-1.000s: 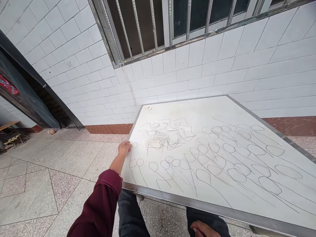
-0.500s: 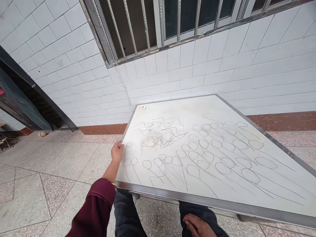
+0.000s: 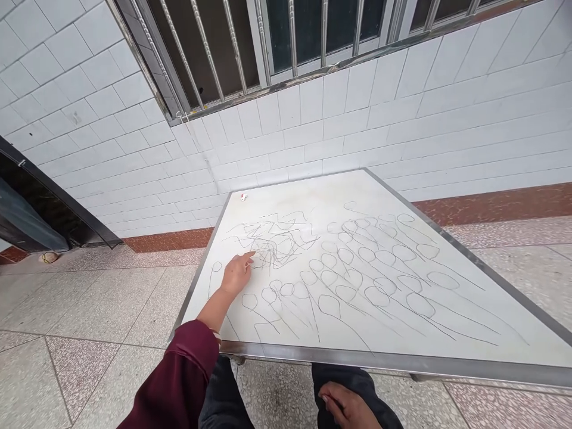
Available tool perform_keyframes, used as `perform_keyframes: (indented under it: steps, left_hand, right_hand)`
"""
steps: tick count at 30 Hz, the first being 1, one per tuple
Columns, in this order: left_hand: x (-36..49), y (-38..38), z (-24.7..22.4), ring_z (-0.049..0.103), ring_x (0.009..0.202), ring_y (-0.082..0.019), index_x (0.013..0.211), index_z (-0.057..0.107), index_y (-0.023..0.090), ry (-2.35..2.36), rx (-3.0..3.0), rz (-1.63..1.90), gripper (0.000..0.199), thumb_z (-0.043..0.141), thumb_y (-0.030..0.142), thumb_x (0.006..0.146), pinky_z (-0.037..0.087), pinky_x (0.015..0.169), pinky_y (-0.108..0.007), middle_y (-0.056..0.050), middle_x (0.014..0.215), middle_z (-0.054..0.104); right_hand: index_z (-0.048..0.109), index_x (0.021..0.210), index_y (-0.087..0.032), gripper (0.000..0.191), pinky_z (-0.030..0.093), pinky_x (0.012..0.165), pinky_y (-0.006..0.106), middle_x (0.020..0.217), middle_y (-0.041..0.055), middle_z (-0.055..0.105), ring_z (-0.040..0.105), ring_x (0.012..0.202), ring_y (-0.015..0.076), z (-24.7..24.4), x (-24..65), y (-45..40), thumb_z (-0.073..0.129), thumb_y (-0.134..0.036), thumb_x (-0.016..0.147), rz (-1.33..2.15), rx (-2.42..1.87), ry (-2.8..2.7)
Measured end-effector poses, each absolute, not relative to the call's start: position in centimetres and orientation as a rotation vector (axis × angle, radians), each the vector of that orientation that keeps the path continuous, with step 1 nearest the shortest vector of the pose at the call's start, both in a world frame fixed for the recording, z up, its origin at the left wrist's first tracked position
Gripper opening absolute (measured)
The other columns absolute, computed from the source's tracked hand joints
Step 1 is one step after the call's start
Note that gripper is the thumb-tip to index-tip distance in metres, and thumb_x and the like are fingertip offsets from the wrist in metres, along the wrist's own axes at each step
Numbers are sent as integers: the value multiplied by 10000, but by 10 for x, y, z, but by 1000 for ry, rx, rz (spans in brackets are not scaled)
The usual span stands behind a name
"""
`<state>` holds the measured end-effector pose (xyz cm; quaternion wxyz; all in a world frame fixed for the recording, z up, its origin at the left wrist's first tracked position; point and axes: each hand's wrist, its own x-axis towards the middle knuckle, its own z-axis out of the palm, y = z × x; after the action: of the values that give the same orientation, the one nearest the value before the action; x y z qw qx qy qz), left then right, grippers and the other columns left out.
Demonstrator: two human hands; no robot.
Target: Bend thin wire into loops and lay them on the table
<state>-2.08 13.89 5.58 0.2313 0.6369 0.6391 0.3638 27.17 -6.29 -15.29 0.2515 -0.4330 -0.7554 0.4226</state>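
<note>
The table (image 3: 322,190), white with a grey edge, stands against the tiled wall (image 3: 286,140), filling the view from its centre out to 4 o'clock. The left hand (image 3: 238,275) is over its top at 9 o'clock, index finger stretched toward 1 o'clock, its tip at the near edge of a tangled scribble (image 3: 286,241); the other fingers bend under, and whether they hold anything I cannot tell. Drawn circles with trailing lines (image 3: 379,292) spread from the table's middle toward 3 o'clock. A small red-and-white thing (image 3: 243,197) lies near its 10 o'clock corner. At 6 o'clock, below the table's edge, the right hand (image 3: 351,408) is curled by the dark trousers (image 3: 328,378); its grip is unclear. The barred window (image 3: 292,39) is at 12 o'clock.
</note>
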Motion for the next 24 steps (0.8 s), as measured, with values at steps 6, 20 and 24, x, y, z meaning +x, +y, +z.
perform_keyframes:
  steps: [6, 20, 24]
  left_hand:
    - [-20, 146, 54, 605, 937, -179, 1024, 639, 197, 1656, 1627, 1020, 175, 561, 282, 892, 503, 855, -387, -73, 1091, 637]
    - [9, 163, 79, 625, 900, -183, 1090, 590, 135, 1452, 1192, 1428, 264, 563, 314, 897, 535, 773, -380, -73, 1058, 626]
    - [16, 167, 84, 621, 922, -190, 1117, 579, 140, 1363, 1047, 1537, 278, 564, 309, 896, 534, 781, -386, -80, 1094, 614]
  right_hand:
    - [610, 868, -196, 316, 464, 713, 252, 792, 33, 639, 604, 736, 168, -150, 273, -64, 336, -328, 952, 1185, -1189, -2018]
    - [610, 865, -184, 331, 477, 691, 252, 759, 32, 615, 594, 697, 165, -146, 274, -62, 329, -342, 937, 1215, -1171, -1980]
    - [604, 854, -187, 321, 475, 680, 246, 747, 28, 606, 596, 698, 165, -154, 273, -61, 328, -331, 930, 1202, -1159, -1992]
